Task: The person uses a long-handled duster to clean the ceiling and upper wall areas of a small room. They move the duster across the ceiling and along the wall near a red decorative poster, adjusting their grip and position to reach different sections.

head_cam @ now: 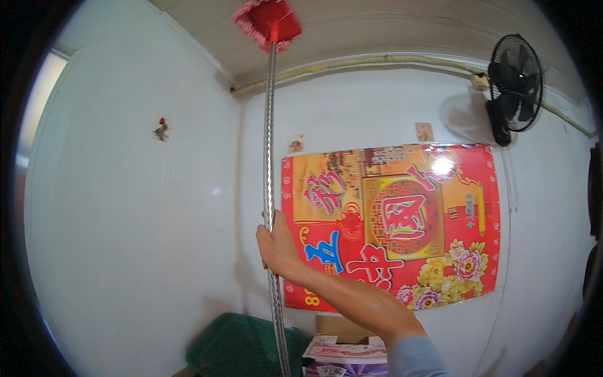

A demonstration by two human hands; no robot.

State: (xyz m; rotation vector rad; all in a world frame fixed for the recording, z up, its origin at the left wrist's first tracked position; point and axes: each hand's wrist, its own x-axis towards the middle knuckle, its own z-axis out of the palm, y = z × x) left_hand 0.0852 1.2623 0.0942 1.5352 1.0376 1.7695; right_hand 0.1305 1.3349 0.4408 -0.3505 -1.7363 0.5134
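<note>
My right hand (279, 249) grips the shiny patterned metal pole of a flat mop (270, 155) about midway along its visible length. The pole stands nearly upright, and its lower end runs out of view at the bottom. At the top, the mop head (273, 23) has a red face and a pink fringed edge; it is raised at the ceiling (377, 28), though whether it touches is hard to tell. My right forearm crosses in front of a red poster with large characters and flowers (400, 221). My left hand is out of view.
A black wall fan (517, 85) hangs at the upper right. A wrapped pipe (377, 61) runs along the top of the back wall. Below are a green plastic basket (235, 344) and a cardboard box (341, 330) with printed boxes. White walls (141, 226) meet in the corner left of the pole.
</note>
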